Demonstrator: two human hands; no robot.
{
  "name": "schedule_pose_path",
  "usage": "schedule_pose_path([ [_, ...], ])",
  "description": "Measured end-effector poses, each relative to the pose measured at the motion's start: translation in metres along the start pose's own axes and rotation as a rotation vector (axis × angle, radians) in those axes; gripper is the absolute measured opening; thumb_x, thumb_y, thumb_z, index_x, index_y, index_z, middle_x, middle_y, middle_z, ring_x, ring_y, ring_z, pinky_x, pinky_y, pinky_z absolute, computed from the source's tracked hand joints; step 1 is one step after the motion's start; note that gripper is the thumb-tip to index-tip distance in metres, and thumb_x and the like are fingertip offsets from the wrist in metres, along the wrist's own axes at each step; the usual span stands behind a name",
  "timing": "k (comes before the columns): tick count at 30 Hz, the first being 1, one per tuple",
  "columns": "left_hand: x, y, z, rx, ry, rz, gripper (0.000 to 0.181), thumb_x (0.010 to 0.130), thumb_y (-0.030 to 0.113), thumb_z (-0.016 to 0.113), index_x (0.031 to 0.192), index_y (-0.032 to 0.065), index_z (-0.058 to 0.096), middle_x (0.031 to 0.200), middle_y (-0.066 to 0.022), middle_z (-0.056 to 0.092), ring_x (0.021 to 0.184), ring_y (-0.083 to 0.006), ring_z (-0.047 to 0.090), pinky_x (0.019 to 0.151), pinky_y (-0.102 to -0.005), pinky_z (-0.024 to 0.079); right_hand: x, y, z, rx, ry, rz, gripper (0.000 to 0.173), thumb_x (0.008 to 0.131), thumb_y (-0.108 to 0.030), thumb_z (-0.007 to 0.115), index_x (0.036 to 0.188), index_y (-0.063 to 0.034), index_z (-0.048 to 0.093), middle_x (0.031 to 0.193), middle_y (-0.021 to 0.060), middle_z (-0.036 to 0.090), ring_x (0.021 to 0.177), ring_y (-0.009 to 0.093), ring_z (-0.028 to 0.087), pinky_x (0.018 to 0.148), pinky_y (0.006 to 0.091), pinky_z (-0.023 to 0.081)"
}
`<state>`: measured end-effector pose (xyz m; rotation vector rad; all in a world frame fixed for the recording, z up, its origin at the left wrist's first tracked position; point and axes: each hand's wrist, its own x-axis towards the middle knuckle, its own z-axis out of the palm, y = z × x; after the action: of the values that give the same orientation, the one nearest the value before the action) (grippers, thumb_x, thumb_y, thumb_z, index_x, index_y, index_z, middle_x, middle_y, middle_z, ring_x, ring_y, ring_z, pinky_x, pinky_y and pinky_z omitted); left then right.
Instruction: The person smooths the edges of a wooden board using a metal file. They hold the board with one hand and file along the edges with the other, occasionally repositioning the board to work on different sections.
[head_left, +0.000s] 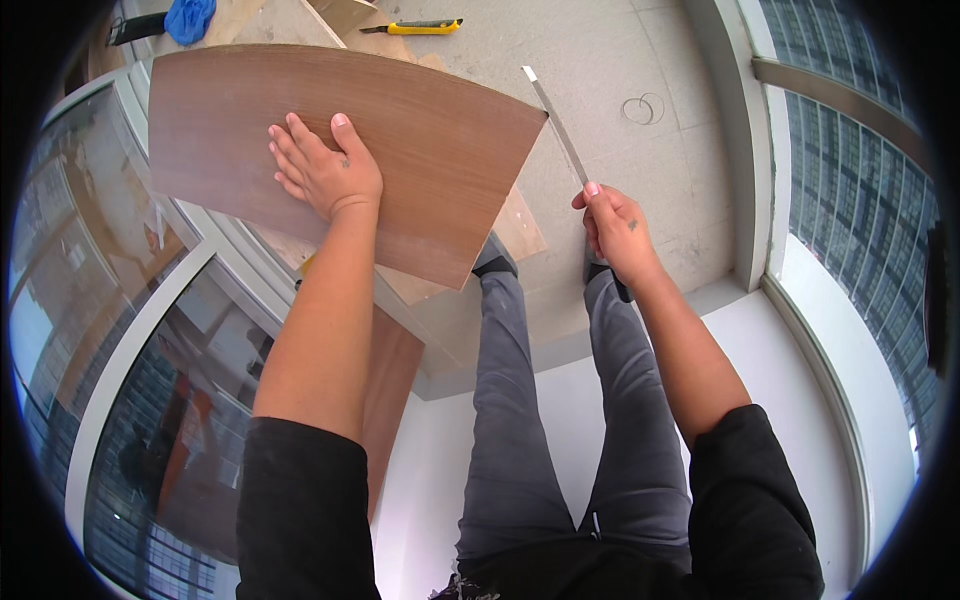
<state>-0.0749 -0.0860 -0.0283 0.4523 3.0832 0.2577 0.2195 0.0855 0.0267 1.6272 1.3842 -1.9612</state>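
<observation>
My left hand (326, 169) lies flat on a brown wood-veneer board (442, 150), fingers apart, pressing on its face without gripping it. The board has a curved look along its far edge and is tilted across the view. In my right hand (615, 229) is a long, narrow flat metal tool, like a file (566, 142), with a dark handle end showing below the fist. Its blade slants up and left past the board's right corner. I cannot tell whether blade and corner touch.
A yellow utility knife (424, 28) lies on the floor beyond the board, near wood offcuts (285, 22) and a blue plastic bag (190, 19). A thin coiled strip (643, 109) is on the floor tiles. Glass doors (157, 405) stand left, windows (847, 150) right. Another brown panel (394, 375) leans below.
</observation>
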Motion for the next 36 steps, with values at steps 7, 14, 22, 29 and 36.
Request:
schedule_pose_path([
  [7, 0.000, 0.000, 0.000, -0.017, 0.004, 0.004, 0.077, 0.104, 0.058, 0.040, 0.160, 0.0078, 0.031, 0.170, -0.0172, 0.020, 0.158, -0.0323, 0.014, 0.127, -0.0538, 0.007, 0.033, -0.034, 0.011, -0.332, 0.129, -0.224, 0.054, 0.105, -0.049, 0.051, 0.097, 0.0009, 0.069, 0.069, 0.0038, 0.056, 0.070, 0.015, 0.052, 0.068, 0.0331, 0.046],
  [14, 0.001, -0.003, -0.001, -0.010, 0.004, -0.004, 0.076, 0.104, 0.058, 0.040, 0.161, 0.0079, 0.031, 0.170, -0.0173, 0.020, 0.158, -0.0321, 0.013, 0.127, -0.0541, 0.006, 0.020, -0.015, -0.002, -0.256, 0.137, -0.153, 0.054, 0.105, -0.050, 0.051, 0.100, 0.0000, 0.071, 0.072, 0.0057, 0.059, 0.073, 0.015, 0.055, 0.072, 0.0319, 0.048],
  [22, 0.003, -0.004, -0.004, 0.008, 0.004, -0.005, 0.077, 0.103, 0.058, 0.041, 0.160, 0.0074, 0.030, 0.170, -0.0173, 0.021, 0.158, -0.0332, 0.014, 0.126, -0.0548, 0.007, 0.034, -0.084, -0.007, -0.569, 0.001, -0.071, 0.054, 0.104, -0.049, 0.052, 0.098, 0.0009, 0.071, 0.070, 0.0058, 0.061, 0.070, 0.018, 0.058, 0.070, 0.0332, 0.050],
  [29, 0.000, 0.000, 0.000, -0.012, 0.003, 0.003, 0.076, 0.103, 0.056, 0.042, 0.160, 0.0067, 0.031, 0.170, -0.0180, 0.021, 0.158, -0.0336, 0.014, 0.126, -0.0552, 0.007, 0.064, -0.134, -0.011, -0.371, -0.123, -0.028, 0.055, 0.101, -0.059, 0.054, 0.087, -0.0058, 0.061, 0.059, -0.0037, 0.042, 0.052, 0.010, 0.044, 0.046, 0.0278, 0.037],
  [36, 0.000, 0.003, 0.000, -0.003, 0.000, 0.005, 0.075, 0.104, 0.055, 0.043, 0.160, 0.0063, 0.031, 0.169, -0.0183, 0.021, 0.158, -0.0338, 0.015, 0.126, -0.0551, 0.008, 0.083, -0.095, 0.012, -0.017, -0.172, 0.142, 0.048, 0.097, -0.055, 0.067, 0.077, -0.0133, 0.052, 0.058, -0.0047, 0.041, 0.051, 0.009, 0.044, 0.045, 0.0256, 0.035],
])
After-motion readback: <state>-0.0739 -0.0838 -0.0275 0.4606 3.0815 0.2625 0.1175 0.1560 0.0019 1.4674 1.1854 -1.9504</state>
